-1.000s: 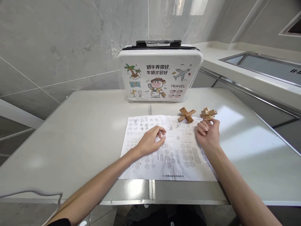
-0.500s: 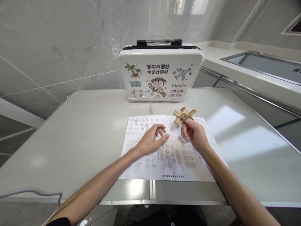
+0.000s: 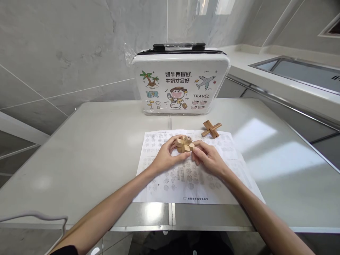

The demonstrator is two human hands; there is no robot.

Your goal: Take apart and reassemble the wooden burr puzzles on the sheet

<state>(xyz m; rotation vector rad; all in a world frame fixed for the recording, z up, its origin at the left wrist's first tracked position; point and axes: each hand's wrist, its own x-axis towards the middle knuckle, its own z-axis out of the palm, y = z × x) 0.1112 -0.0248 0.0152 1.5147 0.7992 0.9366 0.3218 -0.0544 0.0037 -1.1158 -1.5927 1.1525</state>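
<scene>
A pale wooden burr puzzle (image 3: 185, 144) with several faceted blocks is held above the printed sheet. My left hand (image 3: 169, 153) is closed round its left side, the thumb along its lower edge. My right hand (image 3: 208, 156) pinches its right side between thumb and fingers. Behind my right hand, a browner wooden puzzle (image 3: 211, 129) of crossed sticks rests at the paper's far edge. Beneath both hands lies the white instruction sheet (image 3: 154, 177), covered in small diagrams and partly hidden by my forearms.
A white cartoon-printed case (image 3: 159, 81) in clear plastic stands at the back of the grey table (image 3: 79, 152). A pale cable (image 3: 34, 215) crosses the near left corner. To the right runs a counter (image 3: 287, 76) with a dark inset panel.
My right hand has moved left and toward me, bringing the pale puzzle to my left hand, which now grips it too. The browner puzzle behind it is now uncovered.
</scene>
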